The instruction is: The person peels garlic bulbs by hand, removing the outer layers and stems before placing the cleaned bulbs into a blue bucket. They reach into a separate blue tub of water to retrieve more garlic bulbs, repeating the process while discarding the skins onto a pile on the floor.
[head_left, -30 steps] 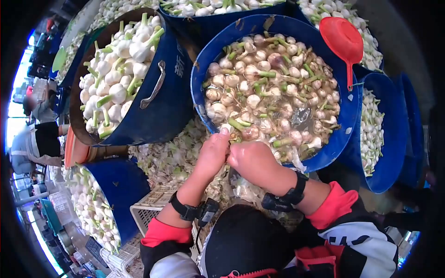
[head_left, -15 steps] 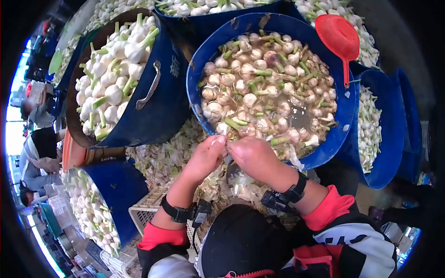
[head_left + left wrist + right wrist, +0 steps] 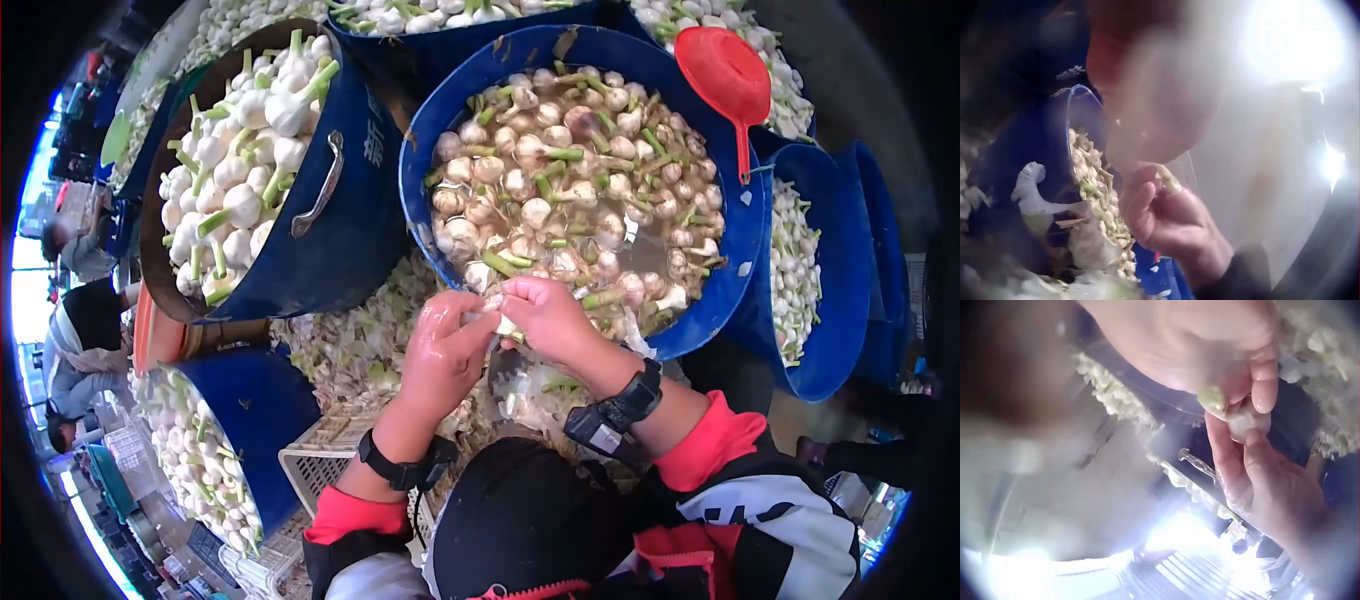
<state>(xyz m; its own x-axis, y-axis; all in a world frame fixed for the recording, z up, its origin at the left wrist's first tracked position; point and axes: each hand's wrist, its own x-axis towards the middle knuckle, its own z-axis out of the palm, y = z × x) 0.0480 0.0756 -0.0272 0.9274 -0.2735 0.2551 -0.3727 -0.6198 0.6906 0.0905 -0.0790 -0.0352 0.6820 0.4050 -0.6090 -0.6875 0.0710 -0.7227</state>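
Over the near rim of a blue tub (image 3: 690,345), my two hands meet at a garlic bulb (image 3: 508,327). My left hand (image 3: 440,345) grips the white bulb between thumb and fingers, its wet back facing up in the head view. From the other side my right hand (image 3: 545,312) pinches the same bulb. A pale body and a short green stem (image 3: 1212,399) show between the fingers in the right wrist view. Inside the tub, many unpeeled garlic bulbs (image 3: 535,213) with cut green stems float in brownish water.
Another blue tub (image 3: 350,240), heaped with white peeled garlic (image 3: 240,205), stands to the left. A red ladle (image 3: 722,75) hangs at the tub's far right rim. Loose garlic skins (image 3: 350,340) and a pale plastic crate (image 3: 320,450) lie below. More garlic-filled tubs surround these.
My left hand has turned so its back faces up, and my right thumb and fingers have shifted around the bulb. The white garlic bulb now shows between my hands.
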